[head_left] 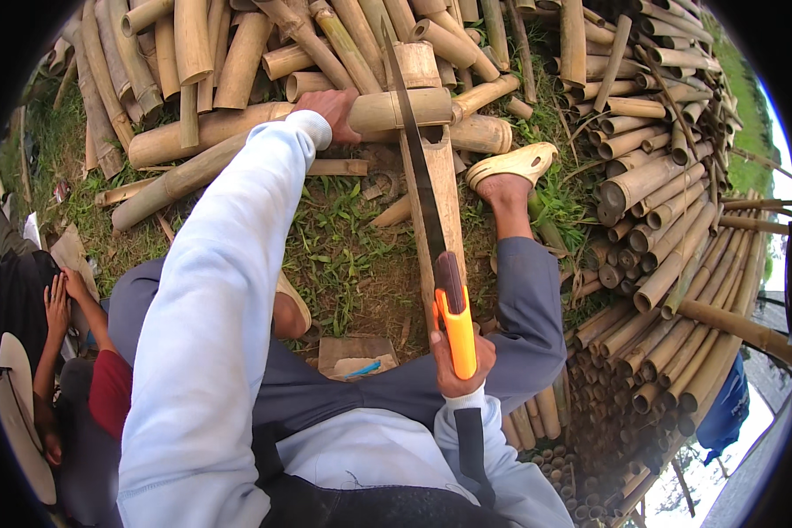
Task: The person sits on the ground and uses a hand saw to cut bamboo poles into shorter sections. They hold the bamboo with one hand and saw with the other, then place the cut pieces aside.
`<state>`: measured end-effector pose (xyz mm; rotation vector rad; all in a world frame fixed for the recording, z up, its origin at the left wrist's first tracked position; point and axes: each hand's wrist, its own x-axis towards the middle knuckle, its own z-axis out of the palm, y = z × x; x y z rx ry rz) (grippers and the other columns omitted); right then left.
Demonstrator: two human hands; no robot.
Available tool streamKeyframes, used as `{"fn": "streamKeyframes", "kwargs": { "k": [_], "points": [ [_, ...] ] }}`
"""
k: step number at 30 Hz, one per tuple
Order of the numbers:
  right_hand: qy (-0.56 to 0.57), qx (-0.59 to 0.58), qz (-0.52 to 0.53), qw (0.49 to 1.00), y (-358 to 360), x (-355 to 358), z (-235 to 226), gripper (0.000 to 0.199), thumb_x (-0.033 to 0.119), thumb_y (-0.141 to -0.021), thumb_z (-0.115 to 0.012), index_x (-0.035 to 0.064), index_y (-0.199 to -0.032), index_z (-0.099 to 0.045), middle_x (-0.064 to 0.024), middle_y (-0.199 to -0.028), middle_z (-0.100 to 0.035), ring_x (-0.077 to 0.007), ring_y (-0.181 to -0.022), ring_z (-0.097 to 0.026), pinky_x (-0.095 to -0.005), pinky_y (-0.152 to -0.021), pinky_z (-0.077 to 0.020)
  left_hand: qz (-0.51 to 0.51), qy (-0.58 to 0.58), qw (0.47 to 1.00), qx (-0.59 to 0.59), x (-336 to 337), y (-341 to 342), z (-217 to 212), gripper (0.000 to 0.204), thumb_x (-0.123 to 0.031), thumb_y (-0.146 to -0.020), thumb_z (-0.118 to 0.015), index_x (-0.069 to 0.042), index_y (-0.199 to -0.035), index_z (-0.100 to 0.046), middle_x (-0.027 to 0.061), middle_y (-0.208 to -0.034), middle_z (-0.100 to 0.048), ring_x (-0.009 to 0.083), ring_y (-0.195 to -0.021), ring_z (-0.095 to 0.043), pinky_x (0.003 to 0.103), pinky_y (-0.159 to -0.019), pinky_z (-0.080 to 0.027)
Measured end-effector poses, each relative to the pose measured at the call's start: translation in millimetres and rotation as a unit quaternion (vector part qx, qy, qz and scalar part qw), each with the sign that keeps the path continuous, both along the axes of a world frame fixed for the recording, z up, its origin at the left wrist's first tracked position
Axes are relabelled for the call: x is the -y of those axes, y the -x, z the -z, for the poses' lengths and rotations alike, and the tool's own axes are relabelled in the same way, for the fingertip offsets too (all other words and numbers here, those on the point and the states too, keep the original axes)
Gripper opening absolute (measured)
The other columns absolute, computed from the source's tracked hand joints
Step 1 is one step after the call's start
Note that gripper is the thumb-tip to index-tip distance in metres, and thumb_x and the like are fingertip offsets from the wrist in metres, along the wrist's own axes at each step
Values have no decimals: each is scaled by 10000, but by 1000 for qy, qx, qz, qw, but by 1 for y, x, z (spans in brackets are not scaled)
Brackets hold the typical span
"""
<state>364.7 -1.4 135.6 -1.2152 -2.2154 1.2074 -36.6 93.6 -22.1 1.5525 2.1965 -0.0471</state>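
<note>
My left hand (pixel 333 109) reaches far forward and grips a thick bamboo pole (pixel 264 123) that lies crosswise over a wooden block. My right hand (pixel 456 361) is closed on the orange handle of a hand saw (pixel 418 167). The saw's long dark blade runs forward and crosses the bamboo pole near its right end. A split bamboo slat (pixel 444 198) lies lengthwise under the blade. My right foot in a tan sandal (pixel 512 165) rests beside the slat.
Cut bamboo poles are heaped ahead (pixel 343 35) and stacked end-on at the right (pixel 669 229). Another person's hands (pixel 62 295) and red sleeve show at the left. A flat cardboard piece (pixel 356 356) lies on the grass by my knees.
</note>
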Motion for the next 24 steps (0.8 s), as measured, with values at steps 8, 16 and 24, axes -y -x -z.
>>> {"fn": "streamKeyframes", "kwargs": {
  "k": [8,16,24],
  "points": [
    [-204,90,116,968,-117,14,-77,142,-41,-814,-737,-50,-954,-717,-143,-731,-666,-303,-565,-636,-352,-575,-501,-14,-52,998,12,4,-4,2,659,-438,-721,-822,-76,-1225,-600,221,-1143,-734,410,-1087,-696,492,-962,-553],
    [-295,168,347,874,-222,40,-68,140,4,-918,-702,-79,-1032,-690,-149,-761,-687,-233,-639,-651,-334,-634,-519,3,-67,998,-20,24,-42,-14,670,-435,-723,-855,-96,-1224,-566,179,-1194,-718,396,-1069,-701,473,-941,-563],
    [-244,209,382,866,-279,106,13,109,19,-900,-702,-44,-988,-687,-166,-740,-666,-288,-630,-661,-379,-624,-522,-25,-59,997,-47,18,-42,-11,631,-422,-743,-863,-74,-1178,-567,183,-1180,-716,381,-1090,-700,464,-966,-558]
  ]
}}
